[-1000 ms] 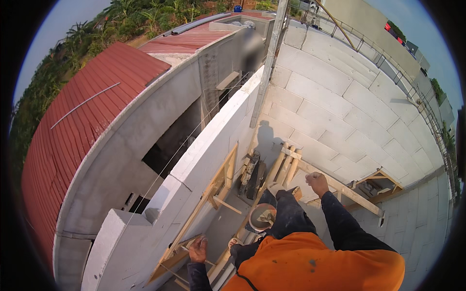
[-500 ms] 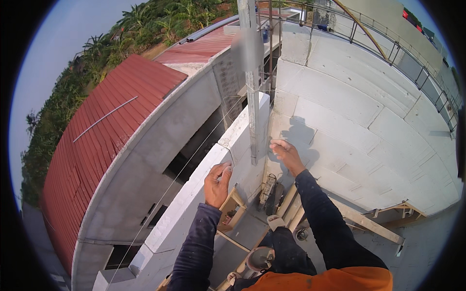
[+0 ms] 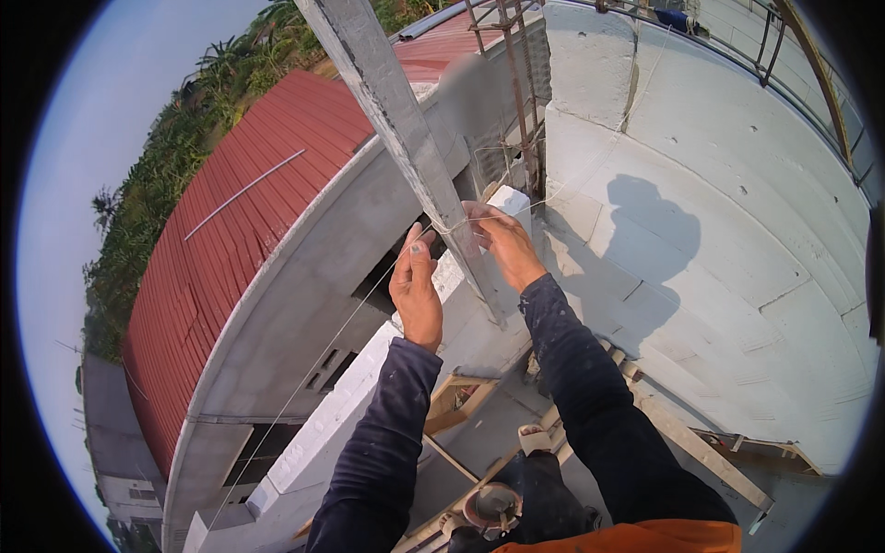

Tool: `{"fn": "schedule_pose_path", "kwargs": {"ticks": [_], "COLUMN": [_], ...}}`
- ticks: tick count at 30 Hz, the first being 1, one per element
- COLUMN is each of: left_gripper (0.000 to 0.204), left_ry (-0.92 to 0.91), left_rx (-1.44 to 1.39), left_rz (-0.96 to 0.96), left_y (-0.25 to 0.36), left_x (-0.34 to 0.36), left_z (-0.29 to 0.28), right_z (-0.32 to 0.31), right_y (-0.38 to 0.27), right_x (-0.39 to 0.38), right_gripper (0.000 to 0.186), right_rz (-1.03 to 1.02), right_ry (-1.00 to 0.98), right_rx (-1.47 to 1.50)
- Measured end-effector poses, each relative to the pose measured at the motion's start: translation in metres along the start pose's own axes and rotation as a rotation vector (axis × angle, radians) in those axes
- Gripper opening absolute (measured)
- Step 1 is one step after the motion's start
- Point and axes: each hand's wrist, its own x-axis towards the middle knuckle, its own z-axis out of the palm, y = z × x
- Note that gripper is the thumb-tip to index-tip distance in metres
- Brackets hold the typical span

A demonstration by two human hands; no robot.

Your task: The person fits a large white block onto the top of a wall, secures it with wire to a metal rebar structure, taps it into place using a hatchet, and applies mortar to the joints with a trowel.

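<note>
String [image 3: 450, 227] is seen looped around a long, pale, weathered bar [image 3: 396, 120], at the level of both hands. The bar is slanted across the view, its lower end set near the inner face of a white block wall [image 3: 355, 396]. The left hand [image 3: 417, 290] is placed just left of the bar; its thumb and index finger are brought nearly together, and the string is pinched at their tips. From there the string is drawn taut toward the lower left, along the outer side of the wall. The right hand [image 3: 502, 240] is held against the right side of the bar, fingers half curled and partly hidden; whether string is gripped by them cannot be told. A thin length is also noted beyond the right hand, running toward the tall block wall [image 3: 737, 230], on which a dark shadow [image 3: 654, 240] is cast. Rusty reinforcing bars [image 3: 521, 101] are observed standing behind the right hand. Below, a bucket [image 3: 493, 505] is positioned beside the person's leg, and a timber frame [image 3: 456, 401] is located beside the wall. A red ribbed roof [image 3: 249, 184] is recorded at left.
</note>
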Motion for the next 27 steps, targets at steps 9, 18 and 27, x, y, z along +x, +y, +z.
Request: {"fn": "schedule_pose_path", "kwargs": {"ticks": [9, 18, 27], "left_gripper": [0.043, 0.044, 0.045], "left_ry": [0.106, 0.058, 0.056], "left_rx": [-0.026, -0.077, -0.080], "left_rz": [0.007, -0.061, -0.069], "left_y": [0.000, -0.005, 0.000], "left_x": [0.021, 0.024, 0.023], "left_z": [0.004, 0.005, 0.005], "right_z": [0.020, 0.017, 0.037], "right_y": [-0.006, -0.009, -0.048], "right_x": [0.013, 0.032, 0.053], "right_gripper": [0.044, 0.041, 0.025], "right_rz": [0.022, 0.107, 0.117], "right_ry": [-0.120, -0.187, -0.377], "right_rx": [0.187, 0.355, 0.312]}}
